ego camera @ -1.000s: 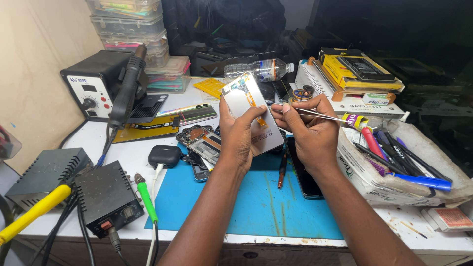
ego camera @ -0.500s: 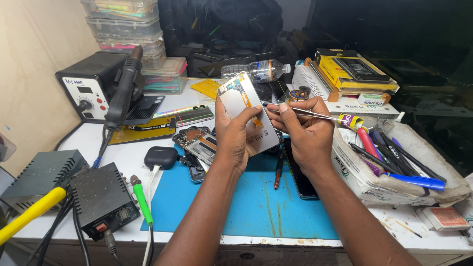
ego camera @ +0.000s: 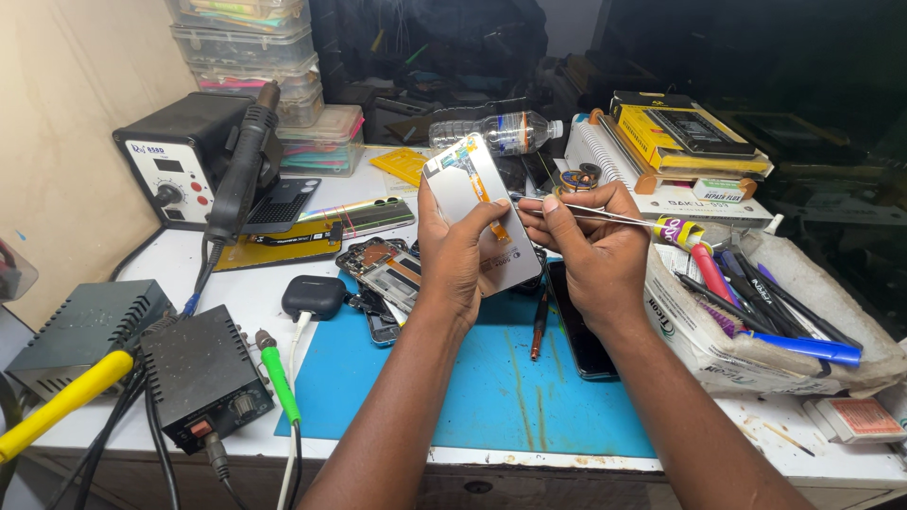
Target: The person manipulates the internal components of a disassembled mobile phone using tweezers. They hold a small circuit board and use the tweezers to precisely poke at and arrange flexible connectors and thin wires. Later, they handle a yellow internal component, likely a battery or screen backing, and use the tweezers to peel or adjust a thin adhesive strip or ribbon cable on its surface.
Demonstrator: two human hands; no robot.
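My left hand [ego camera: 453,260] holds a silver phone screen panel [ego camera: 477,194] upright, its back toward me, with an orange flex ribbon running down it. My right hand [ego camera: 590,250] grips metal tweezers [ego camera: 605,217] whose tips point left at the panel near my left thumb. Both hands hover over a blue work mat [ego camera: 491,378]. An opened phone body [ego camera: 387,274] lies on the mat's left edge, just left of my left wrist. A dark phone [ego camera: 581,326] lies flat under my right wrist.
A hot-air station [ego camera: 184,165] with its black handle [ego camera: 241,170] stands at the back left. Two black power boxes [ego camera: 189,373] and a green-tipped tool [ego camera: 279,382] sit front left. A bag of pens and tools [ego camera: 765,312] is at right. A plastic bottle [ego camera: 501,127] lies behind.
The hands and panel have barely shifted; the view has drifted slightly. The tweezers stay at the panel.
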